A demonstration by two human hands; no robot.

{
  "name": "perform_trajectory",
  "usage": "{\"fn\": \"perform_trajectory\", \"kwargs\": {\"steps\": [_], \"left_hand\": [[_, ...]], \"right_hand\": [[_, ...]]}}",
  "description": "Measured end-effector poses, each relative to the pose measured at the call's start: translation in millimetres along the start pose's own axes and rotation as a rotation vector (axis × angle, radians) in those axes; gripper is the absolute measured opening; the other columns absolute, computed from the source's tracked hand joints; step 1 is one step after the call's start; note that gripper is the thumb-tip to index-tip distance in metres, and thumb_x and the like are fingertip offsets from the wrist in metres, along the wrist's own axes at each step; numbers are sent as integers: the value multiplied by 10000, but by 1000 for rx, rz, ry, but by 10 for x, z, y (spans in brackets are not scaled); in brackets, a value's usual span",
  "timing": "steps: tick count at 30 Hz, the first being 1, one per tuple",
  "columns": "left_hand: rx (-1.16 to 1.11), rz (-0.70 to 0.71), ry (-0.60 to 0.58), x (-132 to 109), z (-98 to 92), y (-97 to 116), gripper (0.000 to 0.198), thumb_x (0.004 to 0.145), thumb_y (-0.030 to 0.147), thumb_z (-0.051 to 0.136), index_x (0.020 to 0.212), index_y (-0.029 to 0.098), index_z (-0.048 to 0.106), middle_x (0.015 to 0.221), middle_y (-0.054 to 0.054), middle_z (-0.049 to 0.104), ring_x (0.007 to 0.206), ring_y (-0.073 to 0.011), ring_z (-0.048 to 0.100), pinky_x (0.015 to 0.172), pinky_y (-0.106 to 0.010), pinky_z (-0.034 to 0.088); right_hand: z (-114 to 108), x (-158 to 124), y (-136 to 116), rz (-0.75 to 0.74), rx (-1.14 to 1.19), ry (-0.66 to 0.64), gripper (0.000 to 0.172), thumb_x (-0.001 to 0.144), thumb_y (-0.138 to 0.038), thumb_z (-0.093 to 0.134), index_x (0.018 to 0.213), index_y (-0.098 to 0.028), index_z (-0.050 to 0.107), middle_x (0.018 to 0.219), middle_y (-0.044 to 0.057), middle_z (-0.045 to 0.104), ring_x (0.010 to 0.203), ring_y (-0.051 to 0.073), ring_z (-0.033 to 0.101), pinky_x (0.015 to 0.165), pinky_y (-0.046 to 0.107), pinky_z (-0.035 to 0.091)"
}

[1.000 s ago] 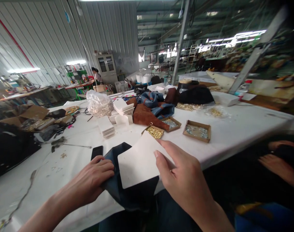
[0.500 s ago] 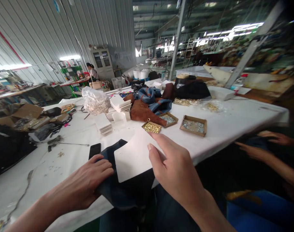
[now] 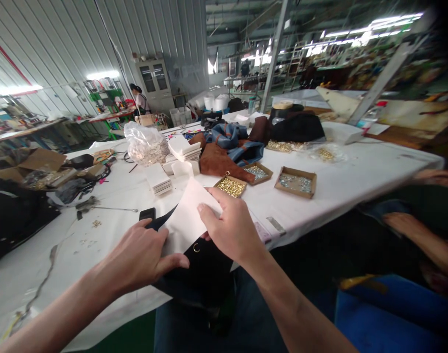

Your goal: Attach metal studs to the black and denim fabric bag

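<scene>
A white card [image 3: 187, 215] is pinched in my right hand [image 3: 227, 223], thumb on top, its upper end raised. My left hand [image 3: 143, 255] rests at the card's lower left edge with the thumb stretched out apart from the fingers. Beneath both hands lies a dark cloth piece [image 3: 209, 267] over the table's near edge, with a small gold ring [image 3: 196, 248] on it. Just beyond my left fingers is a black phone [image 3: 147, 214].
Ahead on the white table [image 3: 359, 171] are stacked white cards [image 3: 159, 180], a box of gold pieces [image 3: 231, 187], a box of silver pieces [image 3: 296, 183] and brown suede [image 3: 220, 164]. A person's hand [image 3: 404, 223] is at the right.
My right hand has moved left with the card, which is now tilted and bent. My left thumb has spread out, and the gold ring on the dark cloth has come into view.
</scene>
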State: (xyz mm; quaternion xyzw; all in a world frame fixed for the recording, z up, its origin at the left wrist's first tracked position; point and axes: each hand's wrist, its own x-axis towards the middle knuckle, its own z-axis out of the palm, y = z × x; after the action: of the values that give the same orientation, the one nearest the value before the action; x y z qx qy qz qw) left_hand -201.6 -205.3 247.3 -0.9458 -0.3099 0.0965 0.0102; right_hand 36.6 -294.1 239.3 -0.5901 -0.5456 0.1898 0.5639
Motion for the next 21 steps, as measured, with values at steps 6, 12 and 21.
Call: {"fn": "perform_trajectory", "kwargs": {"steps": [6,12,21], "left_hand": [[132,-24,44,272,-55,308,980,1138,913,239,801,166,778,779,-219,796,754,-427,815,739,-534,626],[73,-64,86,452,79,278,449,1171,377,532,890,162,808,785,-154,766,713,-306,761,692,-385,534],[102,-22,89,406,106,271,412,1158,209,492,899,134,803,806,-196,765,791,-388,807,695,-434,564]], "right_hand": [[159,23,116,173,251,-72,317,1079,-392,689,1287,-184,808,1056,69,850,655,165,749,584,273,612],[48,-138,220,148,-48,-375,763,922,-588,949,1552,-222,721,1223,107,838,956,257,811,809,382,677],[931,-629,435,-264,-958,-875,311,1000,-158,740,1276,-61,845,1299,258,809,1250,426,747,1124,593,599]]}}
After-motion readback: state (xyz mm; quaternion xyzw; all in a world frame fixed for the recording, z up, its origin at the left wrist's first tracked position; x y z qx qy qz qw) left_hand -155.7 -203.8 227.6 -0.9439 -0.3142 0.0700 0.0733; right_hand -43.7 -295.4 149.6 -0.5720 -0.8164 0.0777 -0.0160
